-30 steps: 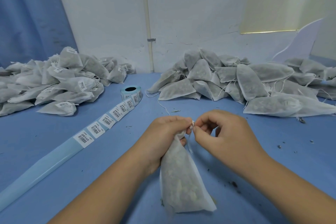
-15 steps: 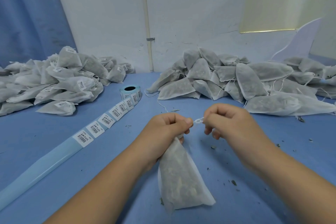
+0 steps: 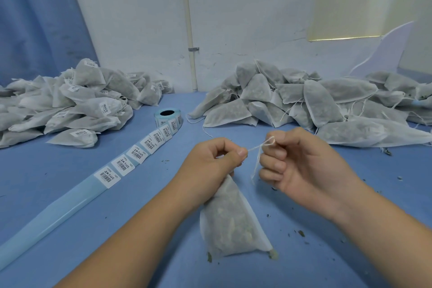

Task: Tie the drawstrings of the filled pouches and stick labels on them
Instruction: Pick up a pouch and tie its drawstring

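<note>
Pouch point(image 3: 230, 222) in left hand point(image 3: 210, 163), drawstring point(image 3: 257, 161) in right hand point(image 3: 304, 170)

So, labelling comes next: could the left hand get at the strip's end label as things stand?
Probably not yet: the left hand grips the pouch, though nothing stands between it and the end label.

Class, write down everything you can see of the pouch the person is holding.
The pouch is a thin, white, semi-translucent fabric bag with greenish dried filling showing through. It stands roughly upright, its wide bottom on the blue table, narrowing upward to a gathered neck gripped by the left hand. Its white drawstring runs from that neck to the right hand, which pinches a loop; a loose end dangles. No label shows on it.
</note>
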`<state>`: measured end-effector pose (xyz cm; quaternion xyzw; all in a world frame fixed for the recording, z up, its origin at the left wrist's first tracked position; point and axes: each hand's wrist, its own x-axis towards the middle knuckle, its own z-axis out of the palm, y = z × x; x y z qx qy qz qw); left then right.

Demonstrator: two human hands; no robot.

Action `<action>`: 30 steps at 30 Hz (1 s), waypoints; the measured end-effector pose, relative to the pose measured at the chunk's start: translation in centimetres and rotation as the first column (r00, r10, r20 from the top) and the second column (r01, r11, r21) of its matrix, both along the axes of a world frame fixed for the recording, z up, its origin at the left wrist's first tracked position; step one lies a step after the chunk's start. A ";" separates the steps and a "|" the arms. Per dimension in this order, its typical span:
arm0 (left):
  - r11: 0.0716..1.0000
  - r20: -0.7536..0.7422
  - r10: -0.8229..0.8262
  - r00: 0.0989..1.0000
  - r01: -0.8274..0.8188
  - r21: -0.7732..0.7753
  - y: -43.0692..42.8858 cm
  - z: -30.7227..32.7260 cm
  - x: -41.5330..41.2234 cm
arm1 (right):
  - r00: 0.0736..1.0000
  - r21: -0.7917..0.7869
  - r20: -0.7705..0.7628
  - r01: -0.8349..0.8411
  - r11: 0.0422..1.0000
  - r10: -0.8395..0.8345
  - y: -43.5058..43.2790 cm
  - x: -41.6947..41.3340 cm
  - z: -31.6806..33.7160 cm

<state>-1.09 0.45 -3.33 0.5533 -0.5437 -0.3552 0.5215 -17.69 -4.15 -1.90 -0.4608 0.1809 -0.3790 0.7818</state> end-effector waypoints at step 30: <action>0.998 0.256 -0.033 0.966 0.019 0.054 -0.5 -1.5 1.4 | 0.976 0.095 -0.131 0.184 0.978 -0.171 -2.5 -1.8 0.5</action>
